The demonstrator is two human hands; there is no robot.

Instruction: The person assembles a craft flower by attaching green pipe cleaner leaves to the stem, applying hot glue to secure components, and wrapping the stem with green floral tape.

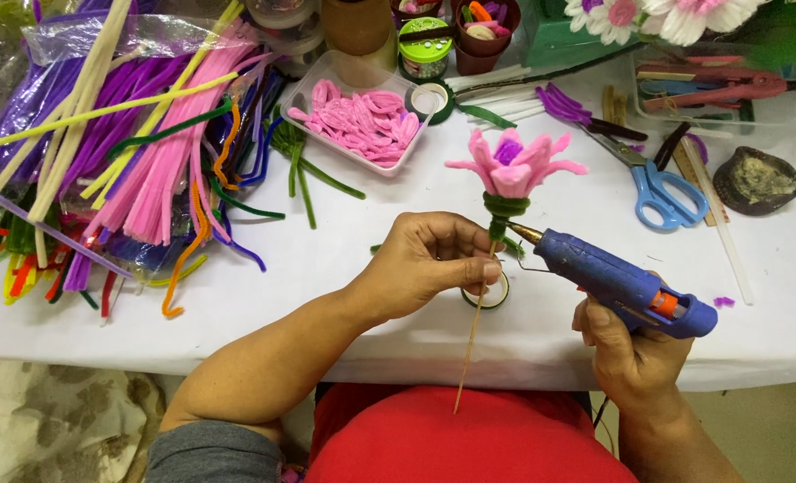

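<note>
Left hand pinching skewer stem of pink flower, stem near-vertical, bloom above tabletop. Right hand wrapped around blue glue gun, nozzle pointing left, touching green wrap just under bloom.

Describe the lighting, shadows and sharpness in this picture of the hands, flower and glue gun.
Head view: soft, even light; faint shadows under the left hand and pink flower on the white table; blue glue gun in the right hand sharp; far edge slightly softer.
</note>
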